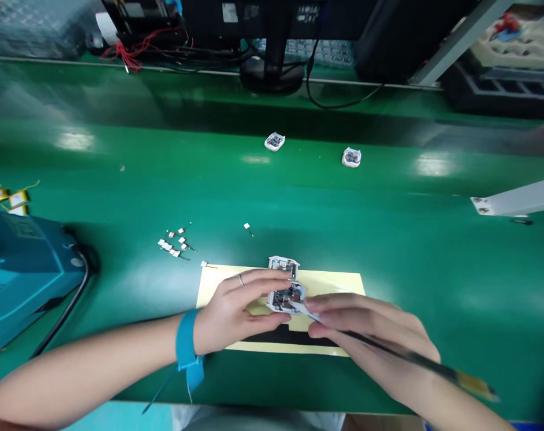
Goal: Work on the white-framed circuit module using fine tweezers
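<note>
A glossy green tabletop [272, 179] is stretching across the view, with overhead light glaring off it in pale patches [75, 141]. Beyond its far edge, a black monitor stand [272, 75] is rising from a round base, a black cable [339, 102] is looping down beside it, and a tangle of red wires [128, 52] is lying to the left. A dark plastic tray [500, 90] is sitting at the far right beside a grey metal upright [460, 42], while a white metal bracket [514, 200] is jutting in over the tabletop from the right edge.
</note>
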`<state>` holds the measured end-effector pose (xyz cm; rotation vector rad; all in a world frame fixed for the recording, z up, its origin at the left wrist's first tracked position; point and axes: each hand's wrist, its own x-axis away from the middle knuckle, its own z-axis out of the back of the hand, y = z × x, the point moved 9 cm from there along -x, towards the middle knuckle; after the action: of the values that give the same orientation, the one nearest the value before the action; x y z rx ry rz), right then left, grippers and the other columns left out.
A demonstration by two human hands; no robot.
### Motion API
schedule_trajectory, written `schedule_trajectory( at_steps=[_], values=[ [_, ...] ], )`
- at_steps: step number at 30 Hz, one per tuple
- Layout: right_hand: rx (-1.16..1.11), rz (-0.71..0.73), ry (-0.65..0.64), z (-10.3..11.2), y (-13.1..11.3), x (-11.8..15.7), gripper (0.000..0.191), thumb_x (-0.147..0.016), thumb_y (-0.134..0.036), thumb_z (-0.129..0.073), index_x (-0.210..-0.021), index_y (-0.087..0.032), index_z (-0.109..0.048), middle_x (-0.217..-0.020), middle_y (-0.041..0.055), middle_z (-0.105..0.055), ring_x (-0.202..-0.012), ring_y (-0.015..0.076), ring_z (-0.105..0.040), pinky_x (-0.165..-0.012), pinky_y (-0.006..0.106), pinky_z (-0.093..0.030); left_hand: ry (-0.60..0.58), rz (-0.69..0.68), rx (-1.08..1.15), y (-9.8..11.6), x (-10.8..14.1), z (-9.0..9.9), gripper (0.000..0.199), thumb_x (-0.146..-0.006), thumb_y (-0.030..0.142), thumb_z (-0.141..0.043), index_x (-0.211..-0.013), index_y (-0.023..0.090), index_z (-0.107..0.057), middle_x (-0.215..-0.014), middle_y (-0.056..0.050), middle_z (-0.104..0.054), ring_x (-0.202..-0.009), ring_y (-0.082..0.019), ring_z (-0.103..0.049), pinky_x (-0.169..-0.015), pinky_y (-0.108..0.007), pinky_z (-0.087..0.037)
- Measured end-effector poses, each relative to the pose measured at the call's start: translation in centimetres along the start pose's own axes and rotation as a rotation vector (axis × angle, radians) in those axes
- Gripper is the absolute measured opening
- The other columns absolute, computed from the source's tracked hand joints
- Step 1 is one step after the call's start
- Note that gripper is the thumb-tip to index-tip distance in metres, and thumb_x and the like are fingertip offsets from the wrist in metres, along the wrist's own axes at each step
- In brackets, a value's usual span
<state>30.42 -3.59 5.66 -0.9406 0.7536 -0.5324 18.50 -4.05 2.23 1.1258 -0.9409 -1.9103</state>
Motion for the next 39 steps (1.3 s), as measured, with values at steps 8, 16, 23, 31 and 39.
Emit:
schedule_trajectory(
  at_steps=[8,16,23,31,39],
  values=[
    [0.004,0.058,0.015,0.2,-0.9,0.7,0.027,-0.086,-0.004,-0.061,-0.108,-0.017,-0.052,-0.107,0.0044,-0.054,-0.096,0.018,-0.054,-0.082,0.025,-0.051,-0.054,0.041,0.003,-0.3,0.2,-0.3,0.011,-0.081,0.016,-0.058,-0.091,0.013,-0.059,-0.113,-0.01,-0.051,-0.102,-0.017,-0.052,-0.091,-0.025,-0.046],
    [-0.021,-0.011,0.126,0.2,0.3,-0.1,0.008,-0.088,-0.011,-0.061,-0.095,-0.015,-0.058,-0.093,0.0048,-0.058,-0.087,0.0167,-0.057,-0.078,0.024,-0.05,0.002,0.03,-0.034,-0.1,0.1,0.1,0.023,-0.077,0.019,-0.063,-0.097,0.012,-0.055,-0.109,-0.009,-0.052,-0.101,-0.014,-0.052,-0.091,-0.021,-0.044],
    [0.067,0.156,-0.104,-1.2,-2.1,0.5,0.023,-0.087,0.002,-0.055,-0.109,-0.007,-0.054,-0.107,0.0114,-0.052,-0.103,0.0211,-0.049,-0.088,0.03,-0.047,-0.021,-0.082,-0.053,0.9,0.4,-0.3,0.015,-0.082,0.013,-0.056,-0.096,0.008,-0.056,-0.109,-0.013,-0.046,-0.105,-0.015,-0.048,-0.092,-0.02,-0.043],
    [0.044,0.087,-0.111,-1.1,-1.9,0.6,0.024,-0.086,0.003,-0.054,-0.107,-0.01,-0.054,-0.107,0.0095,-0.052,-0.1,0.02,-0.051,-0.085,0.028,-0.048,-0.065,-0.054,-0.112,0.4,0.7,-0.8,0.012,-0.083,0.02,-0.054,-0.09,0.009,-0.057,-0.106,-0.013,-0.047,-0.101,-0.017,-0.048,-0.087,-0.025,-0.044],
    [-0.098,0.012,0.206,0.4,0.2,0.0,0.016,-0.083,-0.011,-0.067,-0.094,-0.017,-0.058,-0.094,0.0054,-0.058,-0.087,0.0195,-0.057,-0.076,0.029,-0.051,0.025,-0.003,0.095,-0.1,0.6,0.2,0.013,-0.073,0.015,-0.067,-0.079,0.011,-0.055,-0.11,-0.009,-0.049,-0.102,-0.017,-0.049,-0.085,-0.024,-0.044]
  ],
)
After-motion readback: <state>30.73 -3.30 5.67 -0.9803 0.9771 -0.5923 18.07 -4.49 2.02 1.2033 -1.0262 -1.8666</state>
